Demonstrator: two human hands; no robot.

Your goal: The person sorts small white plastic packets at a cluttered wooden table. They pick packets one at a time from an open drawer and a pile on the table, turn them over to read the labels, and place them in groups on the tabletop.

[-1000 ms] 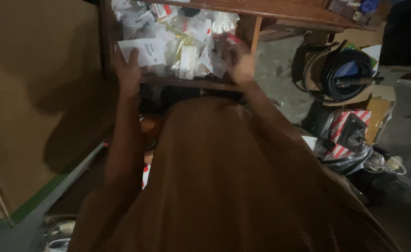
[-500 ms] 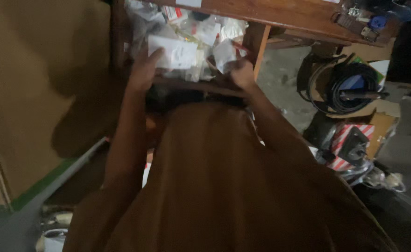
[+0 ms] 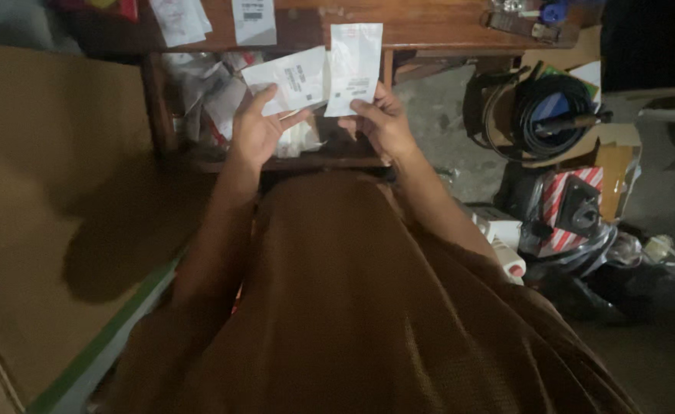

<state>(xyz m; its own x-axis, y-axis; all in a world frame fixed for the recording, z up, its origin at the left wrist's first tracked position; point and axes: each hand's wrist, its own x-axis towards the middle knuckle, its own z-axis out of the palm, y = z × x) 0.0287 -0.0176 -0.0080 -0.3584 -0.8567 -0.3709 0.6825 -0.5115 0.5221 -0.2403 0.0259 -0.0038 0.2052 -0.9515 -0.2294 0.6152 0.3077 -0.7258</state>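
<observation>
2 hands (image 3: 257, 130) (image 3: 383, 123) hold white packets (image 3: 287, 79)

A dim workroom, lit weakly from above, held a worn wooden table (image 3: 429, 31) along its far edge, a lower shelf (image 3: 199, 100) beneath crammed with crumpled white packets. A large brown cardboard sheet (image 3: 54, 199) leaned at left, edged by a green strip (image 3: 115, 337). On the grey concrete floor (image 3: 445, 115) at right sat a coiled black hose (image 3: 540, 123) and a red-and-white striped box (image 3: 563, 207).
</observation>
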